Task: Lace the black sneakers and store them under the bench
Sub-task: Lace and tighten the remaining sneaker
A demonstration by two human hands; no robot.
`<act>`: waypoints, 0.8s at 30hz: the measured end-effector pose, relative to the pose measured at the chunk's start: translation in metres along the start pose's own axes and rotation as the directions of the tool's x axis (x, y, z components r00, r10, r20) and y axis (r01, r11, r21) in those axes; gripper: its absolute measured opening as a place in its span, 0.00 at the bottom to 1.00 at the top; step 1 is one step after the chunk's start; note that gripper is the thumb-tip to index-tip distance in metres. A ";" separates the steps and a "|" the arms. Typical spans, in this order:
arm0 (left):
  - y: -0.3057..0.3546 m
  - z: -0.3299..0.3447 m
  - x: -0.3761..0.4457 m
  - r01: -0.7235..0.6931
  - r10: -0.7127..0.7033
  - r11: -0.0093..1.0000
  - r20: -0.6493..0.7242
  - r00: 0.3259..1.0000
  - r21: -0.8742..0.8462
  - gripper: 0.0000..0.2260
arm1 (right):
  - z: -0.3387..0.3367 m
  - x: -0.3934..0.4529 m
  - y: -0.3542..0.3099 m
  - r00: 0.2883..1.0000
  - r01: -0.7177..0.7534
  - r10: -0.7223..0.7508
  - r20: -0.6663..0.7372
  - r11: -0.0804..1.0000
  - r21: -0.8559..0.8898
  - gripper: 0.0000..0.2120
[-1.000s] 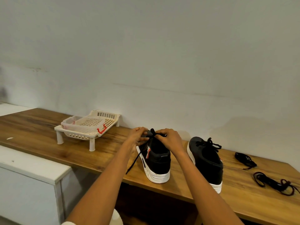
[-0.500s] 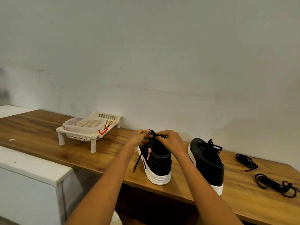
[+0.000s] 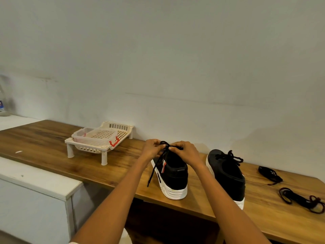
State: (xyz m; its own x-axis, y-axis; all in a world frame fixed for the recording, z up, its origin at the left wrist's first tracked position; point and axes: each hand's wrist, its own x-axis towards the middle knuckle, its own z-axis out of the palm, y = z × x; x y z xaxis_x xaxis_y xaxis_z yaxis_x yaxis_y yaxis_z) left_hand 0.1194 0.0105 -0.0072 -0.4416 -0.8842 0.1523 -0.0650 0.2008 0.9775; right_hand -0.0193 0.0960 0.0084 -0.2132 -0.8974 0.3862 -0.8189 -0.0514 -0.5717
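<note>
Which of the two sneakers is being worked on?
The left sneaker: both hands pinch its lace. The right sneaker stands untouched.

bench [image 3: 88,166]: grained wood | sneaker [image 3: 174,175]: matt black cloth | rack [image 3: 98,138]: plastic

Two black white-soled sneakers [image 3: 173,175] [image 3: 228,175] stand heel-first on the wooden bench [image 3: 52,150].

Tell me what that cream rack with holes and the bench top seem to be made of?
The cream perforated rack on short legs looks like moulded plastic: smooth, slightly glossy, with even slots and holes. The brown bench top looks like wood or a wood-grain laminate: streaked grain, low sheen; which of the two, I cannot tell.
</note>
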 end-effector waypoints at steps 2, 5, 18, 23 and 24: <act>0.002 -0.004 -0.001 0.022 -0.027 0.997 0.063 0.998 0.068 0.12 | 0.001 0.001 0.000 1.000 -0.016 0.016 -0.017 1.000 0.002 0.13; 0.003 -0.020 -0.008 0.079 -0.172 0.931 0.239 0.956 0.357 0.19 | 0.003 0.001 0.001 0.997 -0.059 0.061 -0.051 0.998 0.037 0.13; 0.018 -0.036 -0.028 0.137 -0.343 0.869 0.380 0.859 0.475 0.13 | 0.006 0.000 -0.001 0.989 -0.113 0.112 -0.093 0.994 0.003 0.13; 0.013 -0.029 -0.029 0.132 -0.355 0.849 0.368 0.859 0.512 0.12 | 0.006 0.001 -0.002 0.990 -0.108 0.107 -0.092 0.994 0.001 0.13; 0.015 -0.031 -0.030 0.135 -0.352 0.863 0.390 0.851 0.487 0.10 | 0.006 0.001 -0.002 0.989 -0.112 0.111 -0.094 0.994 0.003 0.13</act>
State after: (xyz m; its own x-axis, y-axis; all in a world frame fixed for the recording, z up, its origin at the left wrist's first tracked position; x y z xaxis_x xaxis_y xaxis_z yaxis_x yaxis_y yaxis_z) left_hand 0.1595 0.0268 0.0070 -0.7015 -0.6589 -0.2715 -0.5509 0.2596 0.7932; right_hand -0.0145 0.0921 0.0055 -0.3521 -0.8525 0.3862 -0.7883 0.0477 -0.6134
